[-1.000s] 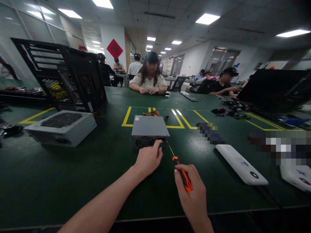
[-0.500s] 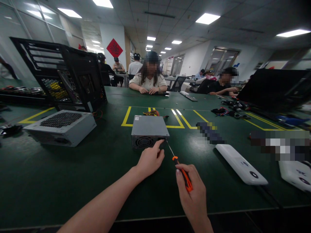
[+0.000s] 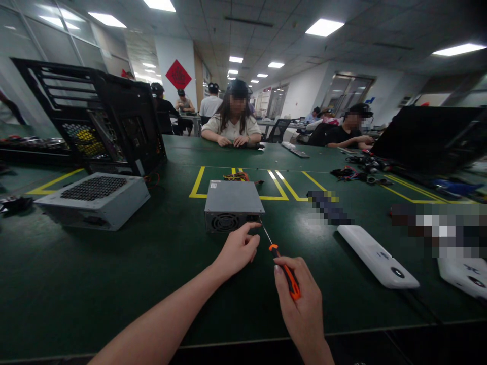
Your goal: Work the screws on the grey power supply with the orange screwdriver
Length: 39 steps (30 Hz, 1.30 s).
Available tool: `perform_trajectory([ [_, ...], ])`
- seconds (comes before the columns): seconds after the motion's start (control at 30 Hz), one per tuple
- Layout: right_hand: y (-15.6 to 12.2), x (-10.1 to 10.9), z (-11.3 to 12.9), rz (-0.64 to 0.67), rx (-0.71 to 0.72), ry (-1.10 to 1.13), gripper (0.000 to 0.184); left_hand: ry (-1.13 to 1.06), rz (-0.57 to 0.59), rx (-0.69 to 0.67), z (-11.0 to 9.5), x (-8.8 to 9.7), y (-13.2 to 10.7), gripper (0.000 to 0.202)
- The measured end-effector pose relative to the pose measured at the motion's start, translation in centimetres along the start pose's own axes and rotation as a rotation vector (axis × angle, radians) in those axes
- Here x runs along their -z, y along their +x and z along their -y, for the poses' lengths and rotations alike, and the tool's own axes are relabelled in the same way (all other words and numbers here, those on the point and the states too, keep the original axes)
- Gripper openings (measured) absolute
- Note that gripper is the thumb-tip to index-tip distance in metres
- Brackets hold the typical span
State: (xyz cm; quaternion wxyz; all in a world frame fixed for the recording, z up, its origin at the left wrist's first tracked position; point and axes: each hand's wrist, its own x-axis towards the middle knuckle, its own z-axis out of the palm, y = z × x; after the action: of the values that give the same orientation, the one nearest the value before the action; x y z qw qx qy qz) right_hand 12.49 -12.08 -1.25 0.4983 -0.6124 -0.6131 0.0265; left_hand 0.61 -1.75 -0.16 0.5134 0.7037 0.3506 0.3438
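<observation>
Orange-black screwdriver (image 3: 291,283): gripped by right hand (image 3: 305,294), shaft (image 3: 267,232) slanted up to grey box (image 3: 234,196).
Left hand (image 3: 235,252): index extended near shaft, digits spread.

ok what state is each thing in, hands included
grey power supply, lying flat, top cover on
screwdriver, tip at that unit's near right corner, contact unclear
right hand, closed around screwdriver
left hand, index finger extended, nothing visibly held
other power supply, lying flat, grille up
computer case, standing, inner parts showing
left white device, lying flat

On the table (image 3: 171,253), the centre power supply (image 3: 234,196) lies before cables (image 3: 238,177) and right of another power supply (image 3: 95,202).
</observation>
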Motion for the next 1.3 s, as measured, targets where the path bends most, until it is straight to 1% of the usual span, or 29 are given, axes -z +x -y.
perform_trajectory([
  [0.07, 0.0, 0.0, 0.2, -0.013, -0.02, 0.01, 0.014, 0.028, -0.033, -0.032, 0.1, -0.1, -0.1, 0.026],
  [0.13, -0.2, 0.0, 0.3, -0.032, -0.099, 0.022, 0.019, 0.101, -0.07, -0.064, 0.2, -0.1, -0.2, 0.018],
  [0.2, -0.3, 0.0, 0.4, -0.041, -0.191, 0.022, 0.023, 0.198, -0.082, -0.089, 0.4, 0.0, -0.2, 0.012],
  [0.23, -0.4, 0.0, 0.3, -0.038, -0.21, 0.011, 0.024, 0.251, -0.083, -0.099, 0.4, 0.0, -0.2, 0.01],
  [0.27, -0.5, 0.0, 0.2, -0.038, -0.196, -0.011, 0.023, 0.304, -0.082, -0.105, 0.5, 0.1, -0.1, 0.009],
  [0.3, -0.5, 0.0, 0.1, -0.041, -0.145, -0.046, 0.02, 0.355, -0.083, -0.108, 0.6, 0.1, -0.1, 0.009],
  [0.4, -0.2, 0.0, -0.2, -0.071, 0.086, -0.201, 0.009, 0.49, -0.092, -0.118, 0.9, 0.3, 0.0, 0.012],
  [0.47, 0.0, 0.1, -0.2, -0.089, 0.186, -0.271, 0.008, 0.573, -0.087, -0.129, 0.9, 0.4, -0.1, 0.019],
  [0.53, 0.1, 0.1, 0.0, -0.087, 0.18, -0.259, 0.011, 0.658, -0.068, -0.139, 0.8, 0.5, -0.2, 0.028],
  [0.57, 0.1, 0.2, 0.1, -0.08, 0.139, -0.231, 0.014, 0.702, -0.057, -0.144, 0.7, 0.5, -0.3, 0.032],
  [0.63, 0.0, 0.2, 0.3, -0.06, 0.003, -0.17, 0.021, 0.789, -0.028, -0.158, 0.5, 0.5, -0.4, 0.039],
  [0.7, 0.0, 0.4, 0.4, -0.06, -0.097, -0.142, 0.023, 0.866, 0.0, -0.16, 0.3, 0.5, -0.5, 0.043],
  [0.73, 0.0, 0.4, 0.3, -0.068, -0.099, -0.148, 0.021, 0.901, 0.012, -0.154, 0.2, 0.5, -0.5, 0.044],
  [0.77, 0.0, 0.5, 0.2, -0.075, -0.068, -0.162, 0.018, 0.931, 0.02, -0.143, 0.2, 0.4, -0.5, 0.046],
  [0.87, 0.3, 0.5, 0.0, -0.067, 0.119, -0.219, 0.009, 0.988, 0.041, -0.109, 0.1, 0.4, -0.4, 0.05],
  [0.93, 0.5, 0.5, 0.0, -0.061, 0.185, -0.232, 0.007, 0.998, 0.051, -0.091, 0.0, 0.4, -0.4, 0.052],
  [1.0, 0.6, 0.5, 0.1, -0.061, 0.158, -0.215, 0.008, 0.998, 0.06, -0.079, -0.1, 0.5, -0.4, 0.052],
  [1.1, 0.5, 0.7, 0.2, -0.015, 0.013, -0.177, 0.02, 0.99, 0.083, -0.078, -0.2, 0.6, -0.4, 0.053],
  [1.17, 0.4, 0.8, 0.2, 0.002, -0.026, -0.186, 0.02, 0.981, 0.09, -0.087, -0.2, 0.7, -0.4, 0.053],
  [1.2, 0.3, 0.9, 0.1, -0.005, -0.01, -0.2, 0.018, 0.98, 0.086, -0.094, -0.1, 0.7, -0.4, 0.053],
  [1.3, 0.4, 0.8, 0.0, -0.057, 0.126, -0.256, 0.012, 0.993, 0.069, -0.111, 0.1, 0.5, -0.3, 0.053],
])
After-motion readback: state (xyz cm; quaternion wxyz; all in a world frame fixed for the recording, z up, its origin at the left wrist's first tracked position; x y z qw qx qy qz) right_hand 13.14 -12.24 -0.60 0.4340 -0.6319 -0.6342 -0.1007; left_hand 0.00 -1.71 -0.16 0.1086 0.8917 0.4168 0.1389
